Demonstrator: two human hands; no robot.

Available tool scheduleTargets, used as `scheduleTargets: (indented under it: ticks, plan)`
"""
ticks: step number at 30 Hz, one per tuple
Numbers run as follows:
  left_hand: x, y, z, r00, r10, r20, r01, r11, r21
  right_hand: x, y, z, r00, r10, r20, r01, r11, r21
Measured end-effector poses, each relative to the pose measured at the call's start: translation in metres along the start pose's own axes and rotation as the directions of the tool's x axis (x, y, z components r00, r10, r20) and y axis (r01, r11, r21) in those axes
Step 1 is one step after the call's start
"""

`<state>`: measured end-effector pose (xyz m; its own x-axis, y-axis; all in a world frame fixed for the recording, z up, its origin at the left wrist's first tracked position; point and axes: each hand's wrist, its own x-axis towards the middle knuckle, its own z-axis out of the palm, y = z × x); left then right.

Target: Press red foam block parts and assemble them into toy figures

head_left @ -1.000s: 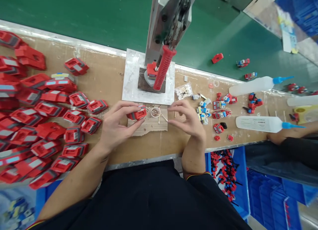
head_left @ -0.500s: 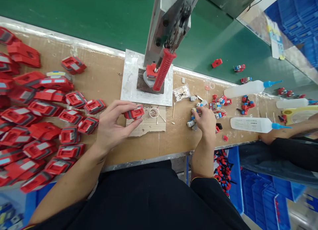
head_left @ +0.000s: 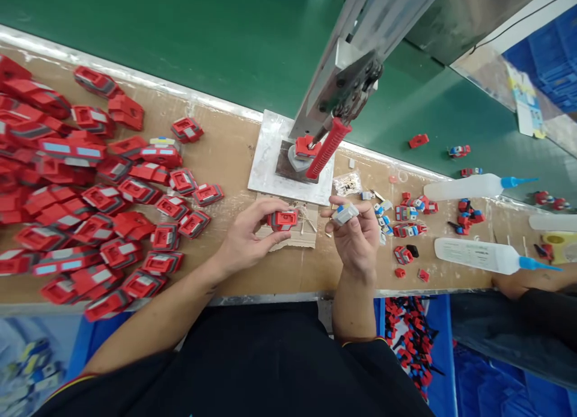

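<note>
Between the thumb and fingers of my left hand [head_left: 250,234] is a red plastic toy car body [head_left: 282,219], its hollow side facing up. My right hand [head_left: 358,243] pinches a small grey, white and blue toy part [head_left: 345,213], turned palm up. The two pieces are apart. Below the red body lies a torn piece of cardboard [head_left: 300,240] with cotton swabs [head_left: 308,220] on it. Behind my hands stands a hand press with a red lever [head_left: 329,148]. Another red part [head_left: 307,145] sits under its plunger.
Many red car bodies [head_left: 108,197] crowd the left of the bench. To the right lie small white-blue parts [head_left: 384,220], a bag of cotton swabs [head_left: 347,183] and blue-tipped bottles [head_left: 471,256]. A blue bin [head_left: 439,333] holds red and black parts. A co-worker's arm [head_left: 518,285] rests at far right.
My right hand has lifted the grey, white and blue part from the pile and brought it left towards the red body. The left hand still holds the red body. The camera view has shifted.
</note>
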<state>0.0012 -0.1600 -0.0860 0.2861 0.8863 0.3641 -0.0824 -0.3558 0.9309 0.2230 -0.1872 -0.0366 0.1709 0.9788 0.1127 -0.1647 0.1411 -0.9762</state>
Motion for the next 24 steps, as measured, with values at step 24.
scheduleTargets:
  ticks: [24]
  plan:
    - [-0.005, 0.008, 0.007, 0.941, 0.305, -0.145, -0.201, 0.852, 0.483, -0.029, 0.014, 0.050, 0.962, -0.264, 0.071, 0.248, 0.734, -0.632]
